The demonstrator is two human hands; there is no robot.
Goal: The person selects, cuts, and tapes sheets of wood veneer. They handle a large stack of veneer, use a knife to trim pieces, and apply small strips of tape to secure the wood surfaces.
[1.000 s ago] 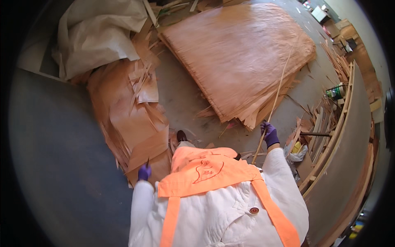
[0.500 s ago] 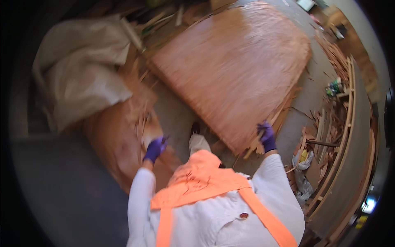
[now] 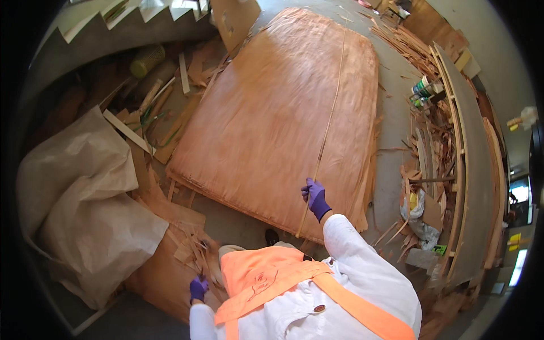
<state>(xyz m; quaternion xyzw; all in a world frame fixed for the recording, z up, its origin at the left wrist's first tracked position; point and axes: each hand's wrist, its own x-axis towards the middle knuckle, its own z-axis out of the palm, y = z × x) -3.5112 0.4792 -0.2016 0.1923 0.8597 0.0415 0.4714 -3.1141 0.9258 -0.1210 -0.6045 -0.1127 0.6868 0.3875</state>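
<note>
My right hand [image 3: 314, 198], in a purple glove, grips a long thin wooden stick [image 3: 331, 116] lying lengthwise over a large stack of reddish veneer sheets [image 3: 255, 130]. My left hand [image 3: 198, 289], gloved too, is low at my left side, closed on a small dark thin tool, too small to identify, beside loose torn veneer pieces [image 3: 156, 266]. Crumpled beige sheeting [image 3: 85, 192] covers part of that pile. I wear white sleeves and an orange apron [image 3: 255, 283]; a dark shoe [image 3: 272, 235] shows near the stack's front edge.
Wood scraps [image 3: 158, 102] and a yellow mesh basket [image 3: 147, 61] lie left of the stack, below white stair steps [image 3: 79, 25]. On the right are splintered strips [image 3: 385, 39], containers [image 3: 420, 86], a plastic bag [image 3: 419, 226] and long boards [image 3: 470, 181] along the wall.
My view has swung left, bringing the stairs in. My right hand and stick have moved leftward onto the stack's face. My left hand rose briefly, then dropped low again.
</note>
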